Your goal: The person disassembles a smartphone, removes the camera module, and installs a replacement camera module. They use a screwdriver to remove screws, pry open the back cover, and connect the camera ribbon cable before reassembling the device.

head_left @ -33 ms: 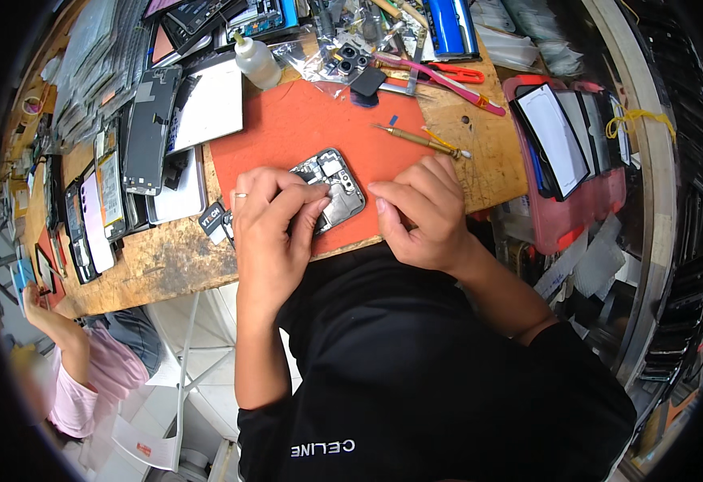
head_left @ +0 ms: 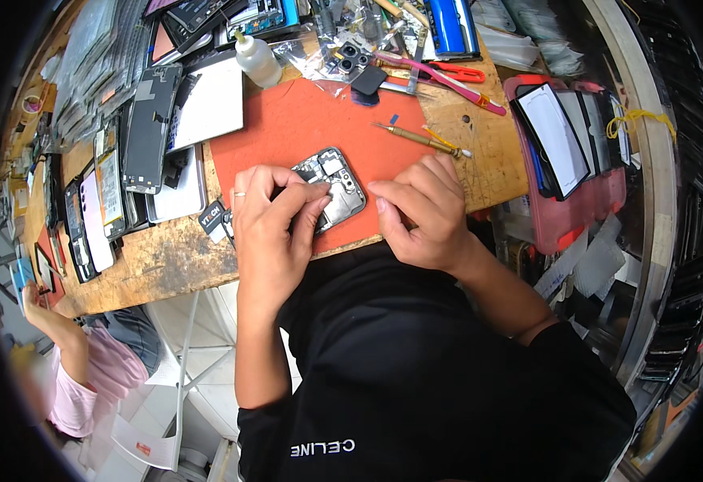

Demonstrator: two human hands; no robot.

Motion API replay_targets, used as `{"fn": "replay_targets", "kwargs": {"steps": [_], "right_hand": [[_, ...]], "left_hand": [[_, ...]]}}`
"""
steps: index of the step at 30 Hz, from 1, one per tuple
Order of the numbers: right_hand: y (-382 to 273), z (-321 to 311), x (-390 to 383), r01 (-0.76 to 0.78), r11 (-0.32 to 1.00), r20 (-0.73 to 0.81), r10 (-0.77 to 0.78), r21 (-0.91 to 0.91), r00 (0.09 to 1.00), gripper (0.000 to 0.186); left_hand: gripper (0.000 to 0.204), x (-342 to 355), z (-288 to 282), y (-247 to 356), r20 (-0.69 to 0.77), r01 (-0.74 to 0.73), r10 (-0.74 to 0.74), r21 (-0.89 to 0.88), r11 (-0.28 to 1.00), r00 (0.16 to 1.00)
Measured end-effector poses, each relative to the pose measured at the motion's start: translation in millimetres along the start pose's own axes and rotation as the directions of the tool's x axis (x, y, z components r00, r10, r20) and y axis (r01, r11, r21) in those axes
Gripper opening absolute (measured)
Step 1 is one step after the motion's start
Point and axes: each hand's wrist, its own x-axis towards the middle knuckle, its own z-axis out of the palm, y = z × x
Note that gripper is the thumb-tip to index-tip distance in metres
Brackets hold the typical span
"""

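1. Left hand: thumb and fingers pinched narrow on the near left edge of an opened phone. What, if anything, sits between the fingertips cannot be told.
2. Right hand: curled, fingertips just beside the phone's right edge. Whether they press on it cannot be told.
3. The phone lies back-open on an orange work mat, near the mat's front edge, on a worn wooden bench.
4. Handling, as judged: light and stiff in the frame, but the exposed inner parts look fragile. The metal side rails are the safe hold, not the open interior.
5. A brass-handled screwdriver lies just beyond the right hand. Red-handled scissors and a white squeeze bottle stand further back.
6. Containers: a pink tray at the right holds phone screens stood on edge. Loose screens and panels lie stacked at the left, outside any tray.
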Motion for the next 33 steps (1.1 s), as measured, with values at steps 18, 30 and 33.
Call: {"fn": "replay_targets", "kwargs": {"steps": [18,30,33], "right_hand": [[-10,5,-2,0.108,0.994,0.18,-0.107,0.001,0.978,0.042],[-10,4,-5,0.11,0.994,0.194,-0.107,-0.006,0.975,0.046],[-10,7,-5,0.111,0.994,0.164,-0.108,-0.014,0.981,0.045]], "left_hand": [[0.014,2,6,-3,-0.018,0.03,-0.031,-0.042,0.999,0.999],[0.015,-26,-3,10,-0.075,-0.001,0.014,0.16,0.987,0.997],[0.027,-31,1,13,-0.02,-0.051,0.056,0.189,0.981,0.998]]}}
